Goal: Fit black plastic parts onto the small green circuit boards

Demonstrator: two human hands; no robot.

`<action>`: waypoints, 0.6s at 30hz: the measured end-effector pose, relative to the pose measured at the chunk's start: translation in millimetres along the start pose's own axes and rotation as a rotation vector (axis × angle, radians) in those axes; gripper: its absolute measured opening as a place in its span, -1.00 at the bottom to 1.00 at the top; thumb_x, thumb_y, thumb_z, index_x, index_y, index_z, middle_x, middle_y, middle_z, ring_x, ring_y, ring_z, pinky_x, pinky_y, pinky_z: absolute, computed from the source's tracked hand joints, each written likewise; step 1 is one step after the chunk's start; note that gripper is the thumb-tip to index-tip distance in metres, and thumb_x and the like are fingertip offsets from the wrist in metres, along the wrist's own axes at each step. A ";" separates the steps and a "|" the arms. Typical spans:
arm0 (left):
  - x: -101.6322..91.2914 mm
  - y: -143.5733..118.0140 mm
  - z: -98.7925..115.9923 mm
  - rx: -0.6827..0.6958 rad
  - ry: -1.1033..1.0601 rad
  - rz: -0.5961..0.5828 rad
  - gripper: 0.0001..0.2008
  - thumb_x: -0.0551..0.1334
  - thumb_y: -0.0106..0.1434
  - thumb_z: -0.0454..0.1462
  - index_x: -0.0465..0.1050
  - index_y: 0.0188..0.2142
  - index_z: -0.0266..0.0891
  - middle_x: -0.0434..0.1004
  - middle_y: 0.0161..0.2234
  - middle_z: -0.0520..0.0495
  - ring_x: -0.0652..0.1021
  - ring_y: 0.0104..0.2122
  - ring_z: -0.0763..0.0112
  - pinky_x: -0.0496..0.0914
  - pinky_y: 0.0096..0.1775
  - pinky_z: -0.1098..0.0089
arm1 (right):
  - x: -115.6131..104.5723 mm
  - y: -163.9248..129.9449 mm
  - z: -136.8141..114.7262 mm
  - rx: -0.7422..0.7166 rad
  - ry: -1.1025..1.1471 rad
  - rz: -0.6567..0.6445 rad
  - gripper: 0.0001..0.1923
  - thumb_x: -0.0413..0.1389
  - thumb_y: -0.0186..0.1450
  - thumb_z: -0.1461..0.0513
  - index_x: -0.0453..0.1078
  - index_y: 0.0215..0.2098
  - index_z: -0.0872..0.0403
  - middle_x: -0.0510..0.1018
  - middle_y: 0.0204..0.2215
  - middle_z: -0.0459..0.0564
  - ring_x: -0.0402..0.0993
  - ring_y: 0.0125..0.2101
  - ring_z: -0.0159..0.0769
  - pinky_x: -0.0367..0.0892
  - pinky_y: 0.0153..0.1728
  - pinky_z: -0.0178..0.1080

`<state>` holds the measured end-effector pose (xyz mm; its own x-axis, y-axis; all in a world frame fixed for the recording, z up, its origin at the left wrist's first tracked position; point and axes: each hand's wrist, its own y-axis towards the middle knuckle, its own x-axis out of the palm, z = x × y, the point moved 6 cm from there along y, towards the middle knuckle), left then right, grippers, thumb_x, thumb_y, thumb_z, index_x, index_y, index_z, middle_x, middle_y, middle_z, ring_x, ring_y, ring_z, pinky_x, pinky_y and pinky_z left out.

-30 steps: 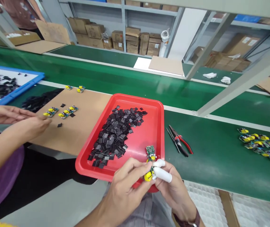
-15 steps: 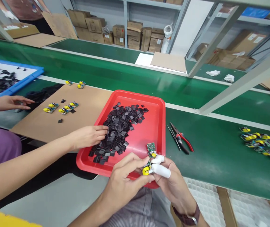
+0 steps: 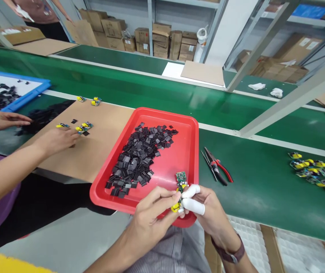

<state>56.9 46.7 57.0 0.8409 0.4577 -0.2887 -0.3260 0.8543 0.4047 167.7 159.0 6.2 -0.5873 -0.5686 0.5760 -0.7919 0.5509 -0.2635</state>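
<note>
1. The green desk (image 3: 253, 189) runs across the view and carries the trays, tools and parts.
2. A brown cardboard sheet (image 3: 108, 125) lies on it, left of centre; there one hand of a co-worker (image 3: 56, 141) is at a small group of yellow-topped boards (image 3: 84, 127), while the co-worker's other hand (image 3: 5, 120) is beside a dark pile (image 3: 47, 113).
3. The red tray (image 3: 196, 151) stands in the middle, its right wall near the tools.
4. The person's left hand (image 3: 151, 212) and right hand (image 3: 208, 212) meet above the tray's near right corner. The fingers of both are clamped on one circuit board; two right ones wear white covers (image 3: 193, 205).
5. Red-and-black pliers (image 3: 219, 168) lie right of the tray, with slim tweezers (image 3: 209, 165) just beside them.
6. The held circuit board (image 3: 175, 207), with its yellow part showing, sits between the fingertips. A green board section (image 3: 181, 177) shows just beyond; whether the two are joined I cannot tell.
7. Small black pieces (image 3: 136, 155) heap along the tray's left side.
</note>
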 end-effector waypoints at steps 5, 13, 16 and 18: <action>5.1 2.1 -1.1 -0.031 -0.024 -0.024 -0.45 0.36 0.30 -0.49 0.47 0.21 -0.03 0.52 -0.06 -0.06 0.63 -0.12 0.39 0.60 -0.09 0.36 | -7.0 3.2 6.0 0.040 0.049 -0.027 -0.84 0.48 0.10 0.28 0.63 -0.37 0.05 0.66 -0.44 -0.12 0.57 -0.57 -0.41 0.53 -0.49 -0.39; 7.5 5.8 8.7 0.007 0.001 -0.081 -0.53 0.29 0.36 -0.47 0.47 0.21 -0.11 0.48 -0.10 -0.12 0.61 -0.16 0.36 0.60 -0.16 0.32 | -7.9 1.6 0.8 0.097 0.020 -0.123 -0.84 0.46 0.12 0.30 0.60 -0.36 0.04 0.65 -0.46 -0.10 0.56 -0.63 -0.38 0.51 -0.55 -0.37; 7.1 5.5 10.5 0.029 0.015 -0.085 -0.53 0.28 0.37 -0.46 0.46 0.22 -0.11 0.48 -0.11 -0.13 0.61 -0.18 0.36 0.60 -0.17 0.31 | -5.2 1.2 2.9 0.140 0.035 -0.143 -0.83 0.46 0.12 0.25 0.60 -0.36 0.05 0.65 -0.47 -0.09 0.54 -0.66 -0.39 0.50 -0.59 -0.38; 6.9 5.8 9.3 0.007 0.026 -0.076 -0.55 0.28 0.37 -0.44 0.48 0.21 -0.12 0.48 -0.12 -0.13 0.61 -0.20 0.37 0.59 -0.18 0.31 | -6.7 1.2 4.1 0.128 0.007 -0.119 -0.81 0.47 0.11 0.26 0.61 -0.33 0.05 0.64 -0.50 -0.09 0.55 -0.65 -0.38 0.51 -0.56 -0.38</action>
<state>64.9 52.5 65.4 0.8516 0.3980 -0.3412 -0.2587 0.8851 0.3870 170.1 160.9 -1.2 -0.4873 -0.6209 0.6141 -0.8709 0.3974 -0.2892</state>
